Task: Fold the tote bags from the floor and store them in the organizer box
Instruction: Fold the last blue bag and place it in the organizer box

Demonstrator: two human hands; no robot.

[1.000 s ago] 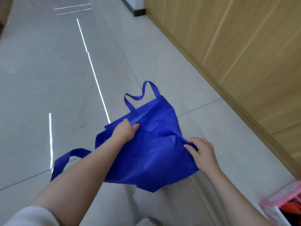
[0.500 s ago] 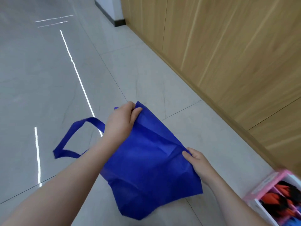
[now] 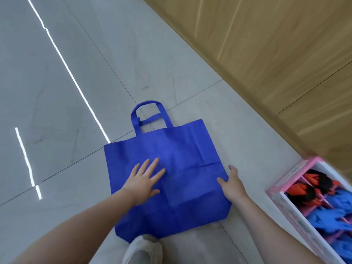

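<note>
Tote bag (image 3: 182, 168) flat on floor, L hand (image 3: 143, 182) pressing it, R hand (image 3: 231, 184) at edge.

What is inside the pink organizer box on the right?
The pink organizer box holds folded bags in compartments: red and black ones at the far end, blue ones nearer. Whatever lies beneath them is covered, and the frame cuts off the box's near end.

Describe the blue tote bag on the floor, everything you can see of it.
The blue tote bag is a plain royal-blue bag of thin, non-woven-looking fabric with creases across its face. It lies spread flat on the grey tiled floor, its two loop handles pointing away from the person. The left hand presses flat on its left half with fingers spread; the right hand touches its right edge, grip unclear. A shoe meets its near edge. The pink organizer box sits apart to its right.
</note>
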